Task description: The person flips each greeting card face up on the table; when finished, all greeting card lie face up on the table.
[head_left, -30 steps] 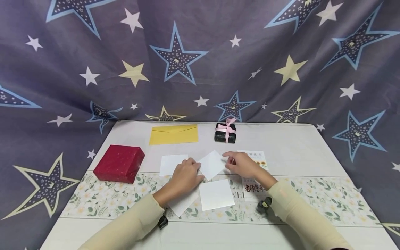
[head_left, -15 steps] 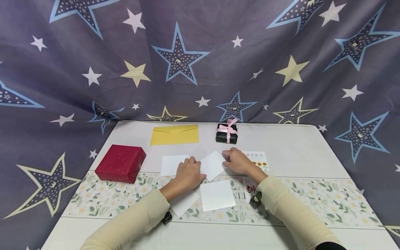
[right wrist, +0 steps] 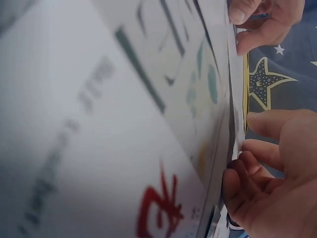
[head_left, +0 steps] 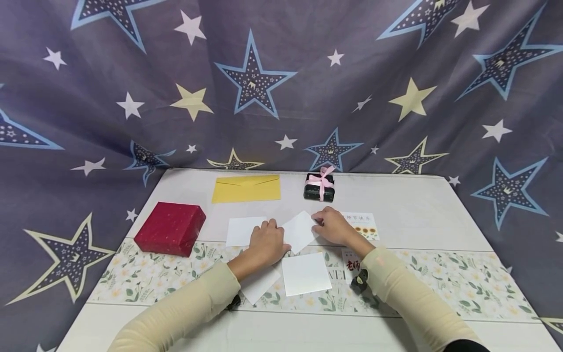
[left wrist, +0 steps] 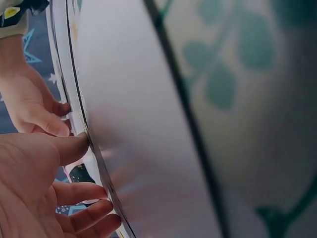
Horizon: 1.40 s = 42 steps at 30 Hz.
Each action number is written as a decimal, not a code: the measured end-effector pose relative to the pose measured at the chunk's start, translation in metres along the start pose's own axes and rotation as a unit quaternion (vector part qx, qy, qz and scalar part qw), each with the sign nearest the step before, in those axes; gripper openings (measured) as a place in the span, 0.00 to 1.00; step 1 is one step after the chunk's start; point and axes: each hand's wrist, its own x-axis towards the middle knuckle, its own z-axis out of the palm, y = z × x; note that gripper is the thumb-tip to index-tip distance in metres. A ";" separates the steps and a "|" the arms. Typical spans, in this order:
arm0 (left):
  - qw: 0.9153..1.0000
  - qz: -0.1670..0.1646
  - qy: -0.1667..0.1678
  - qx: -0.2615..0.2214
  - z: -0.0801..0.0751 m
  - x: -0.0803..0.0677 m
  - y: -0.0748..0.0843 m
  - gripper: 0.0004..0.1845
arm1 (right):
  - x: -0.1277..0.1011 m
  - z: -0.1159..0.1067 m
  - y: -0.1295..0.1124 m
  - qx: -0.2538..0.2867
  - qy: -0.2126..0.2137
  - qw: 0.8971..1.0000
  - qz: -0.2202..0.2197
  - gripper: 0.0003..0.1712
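Note:
In the head view, a white square card (head_left: 299, 232) lies turned cornerwise on the table between the two hands. My left hand (head_left: 267, 244) rests at its left side, thumb near its lower corner. At its right edge is my right hand (head_left: 333, 226), with thumb and index finger apart. In the left wrist view, the left hand (left wrist: 44, 183) touches the paper with loosely bent fingertips. The right hand (right wrist: 282, 168) has bent fingers beside the paper edges in the right wrist view. Another white card (head_left: 306, 275) lies just below, and one (head_left: 243, 231) lies left.
A white paper (head_left: 259, 285) lies partly under the left forearm. Printed cards, one with sunflowers (head_left: 360, 226) and one with red lettering (head_left: 352, 264), lie right. Farther back are a yellow envelope (head_left: 246, 189) and a black ribboned box (head_left: 319, 187). A red box (head_left: 170, 229) stands left.
My right hand has moved slightly left, up to the turned card's right edge, and its forearm now covers more of the red-lettered card. My left hand has barely shifted.

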 end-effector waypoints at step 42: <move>0.968 0.080 0.158 -0.178 -0.011 0.021 -0.014 0.19 | -0.013 -0.018 0.030 0.190 0.105 0.976 0.026 0.14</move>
